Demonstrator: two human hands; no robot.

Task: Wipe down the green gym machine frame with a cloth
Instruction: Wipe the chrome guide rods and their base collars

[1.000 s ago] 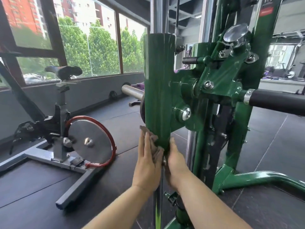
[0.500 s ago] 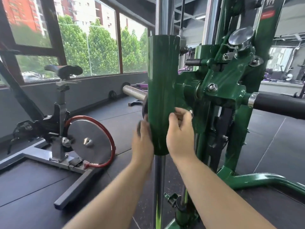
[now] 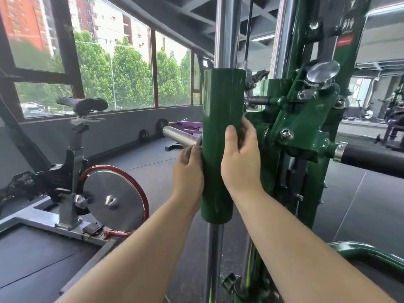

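The green sleeve (image 3: 220,132) of the gym machine rides on a chrome guide rod (image 3: 226,29). My left hand (image 3: 189,171) sits against the sleeve's left side, fingers curled round a grey cloth (image 3: 197,145), of which only a sliver shows. My right hand (image 3: 240,162) wraps the sleeve's right side at mid height, thumb in front and fingers behind, pinching a dark bit of cloth. Most of the cloth is hidden behind the sleeve. The green carriage (image 3: 301,127) with bolts joins the sleeve on the right.
A spin bike (image 3: 72,171) with a steel flywheel (image 3: 113,200) stands to the left on the dark rubber floor. A knurled steel bar end (image 3: 179,135) juts out behind my left hand. A black padded bar (image 3: 376,160) extends right. A green base tube (image 3: 371,254) curves low on the right.
Both hands have slid up the green sleeve from its bottom edge to its middle, carrying the cloth round the back of it.
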